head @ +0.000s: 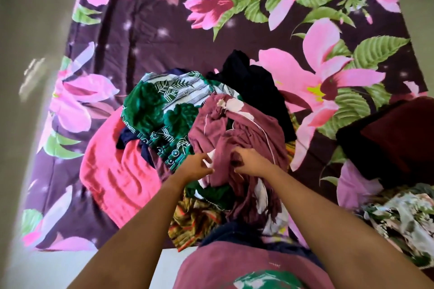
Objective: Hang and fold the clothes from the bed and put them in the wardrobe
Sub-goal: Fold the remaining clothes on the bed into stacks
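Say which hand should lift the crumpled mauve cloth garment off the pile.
Right hand: its fingers curl into the bunched middle of the crumpled mauve cloth garment; the left hand only pinches its edge.

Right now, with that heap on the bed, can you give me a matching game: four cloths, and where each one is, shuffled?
1 mauve garment
2 pink cloth
3 black garment
4 green leaf-print garment

A farthest away
B farthest left
C held by left hand and right hand
D between pink and mauve

Pairs: 1-C, 2-B, 3-A, 4-D
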A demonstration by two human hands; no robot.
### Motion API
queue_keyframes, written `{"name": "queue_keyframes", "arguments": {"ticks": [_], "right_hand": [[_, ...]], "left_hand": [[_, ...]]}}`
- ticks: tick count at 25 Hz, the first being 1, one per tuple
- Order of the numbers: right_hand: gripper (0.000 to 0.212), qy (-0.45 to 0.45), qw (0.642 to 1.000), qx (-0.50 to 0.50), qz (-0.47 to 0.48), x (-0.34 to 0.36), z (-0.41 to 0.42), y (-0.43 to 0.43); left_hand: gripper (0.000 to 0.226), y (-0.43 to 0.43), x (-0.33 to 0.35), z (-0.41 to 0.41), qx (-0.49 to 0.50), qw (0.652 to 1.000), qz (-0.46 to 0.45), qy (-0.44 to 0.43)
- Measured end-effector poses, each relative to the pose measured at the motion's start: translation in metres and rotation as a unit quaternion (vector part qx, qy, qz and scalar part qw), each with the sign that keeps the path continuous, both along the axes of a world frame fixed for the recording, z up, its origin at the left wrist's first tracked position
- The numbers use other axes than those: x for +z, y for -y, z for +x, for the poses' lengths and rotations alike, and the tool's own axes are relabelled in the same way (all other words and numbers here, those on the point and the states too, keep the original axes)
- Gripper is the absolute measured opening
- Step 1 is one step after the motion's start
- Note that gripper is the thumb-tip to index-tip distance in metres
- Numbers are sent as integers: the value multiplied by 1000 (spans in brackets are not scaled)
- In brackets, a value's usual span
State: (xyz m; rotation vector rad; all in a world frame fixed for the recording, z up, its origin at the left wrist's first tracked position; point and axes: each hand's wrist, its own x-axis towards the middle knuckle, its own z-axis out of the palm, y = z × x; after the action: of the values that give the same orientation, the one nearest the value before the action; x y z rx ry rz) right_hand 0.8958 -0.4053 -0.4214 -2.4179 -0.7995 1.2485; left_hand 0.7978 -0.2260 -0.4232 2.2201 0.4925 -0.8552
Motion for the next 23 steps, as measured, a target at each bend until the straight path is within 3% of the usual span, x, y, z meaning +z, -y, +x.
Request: {"name": "queue_keyframes", "arguments": {"ticks": [3,7,10,12,15,20,23], "right_hand": [[70,92,993,59,-39,-16,-7,-14],[42,193,971,128,-54,-28,-10,-32],[32,152,985,74,23,-33,-8,-37],[22,104,994,0,43,-26,-5,-41],[19,100,986,-97,89,-13,5,-45],[18,90,960,-154,217,25,26,-37],[23,102,941,-184,265,52,39,-22]], "left_hand": [[37,-8,-13,-5,6,1000,-15,-12],[35,-17,-20,-9,20,1000,-24,-3],[38,-22,-18,-8,36,999,-26,17],[52,-23,-12,-5,73,995,-56,50],[66,-15,5,7,73,989,-82,100],[26,6,33,37,140,967,-91,191],[16,23,60,57,190,941,-129,247]]}}
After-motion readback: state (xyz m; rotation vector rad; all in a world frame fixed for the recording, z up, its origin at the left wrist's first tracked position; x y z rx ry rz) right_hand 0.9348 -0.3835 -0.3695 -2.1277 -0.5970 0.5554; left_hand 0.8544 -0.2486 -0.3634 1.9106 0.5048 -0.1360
